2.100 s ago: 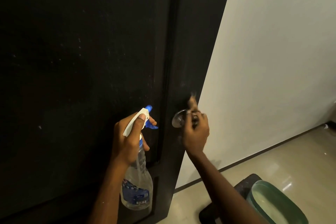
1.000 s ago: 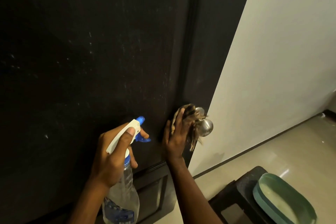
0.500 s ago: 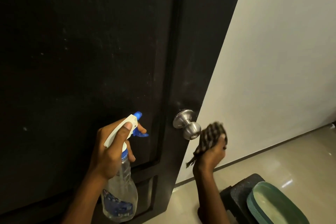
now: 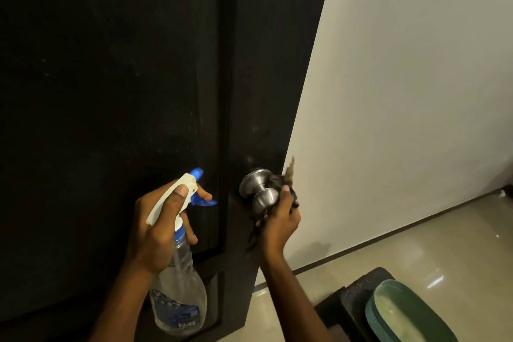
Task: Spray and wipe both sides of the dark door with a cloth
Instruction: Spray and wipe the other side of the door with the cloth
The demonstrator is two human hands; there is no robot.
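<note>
Returns cloth [image 4: 289,172], clenched in right hand [image 4: 280,221], to knob [image 4: 259,193] near door [image 4: 111,91]'s right edge; grips spray bottle [image 4: 179,289] in left hand [image 4: 156,230]; apparently resumes wiping.

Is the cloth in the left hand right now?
No, the right hand holds the cloth at the door knob; the left hand grips the spray bottle.

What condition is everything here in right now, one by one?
dark door: open, pale specks on its face.
cloth: bunched in the right hand.
door knob: cloth pressed against it.
spray bottle: upright, gripped by the left hand.
green basin: resting on a dark stool.
</note>
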